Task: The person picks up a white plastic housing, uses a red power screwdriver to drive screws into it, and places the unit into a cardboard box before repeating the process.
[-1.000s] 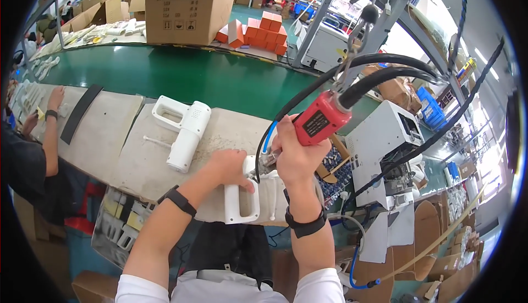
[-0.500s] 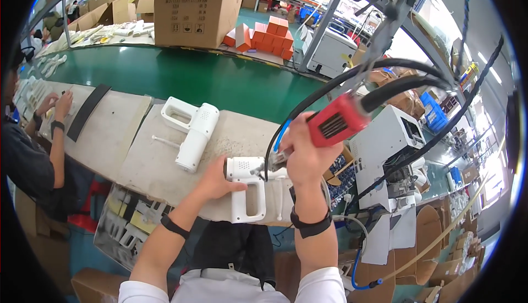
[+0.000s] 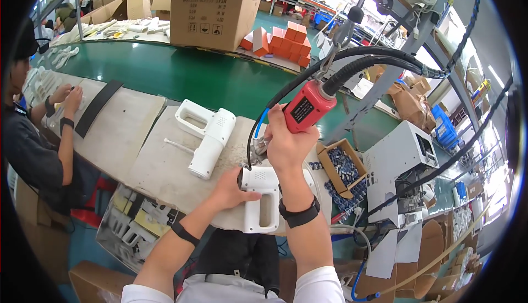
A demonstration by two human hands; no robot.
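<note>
My right hand (image 3: 291,148) is wrapped round a red powered screwdriver (image 3: 312,105), which is tilted and hangs from a cord, with a thick black hose at its top. The metal nose (image 3: 258,150) of the driver points down at the far left corner of a white plastic appliance housing (image 3: 261,178). Whether the tip touches it I cannot tell. My left hand (image 3: 230,190) grips the housing's left end, thumb over the looped handle. A second white housing (image 3: 212,143), also with a looped handle, lies to the left beside a thin white rod (image 3: 179,145).
An open carton (image 3: 342,165) of small blue parts stands right of the hands, by a white machine (image 3: 393,160). A black strip (image 3: 99,108) crosses the bench at left, near a co-worker's hands (image 3: 69,98). Black cables arch above the right side.
The screwdriver has shifted left and away from me across the housing, from its middle toward its far left corner. My left hand keeps its hold. The whole view has shifted slightly.
</note>
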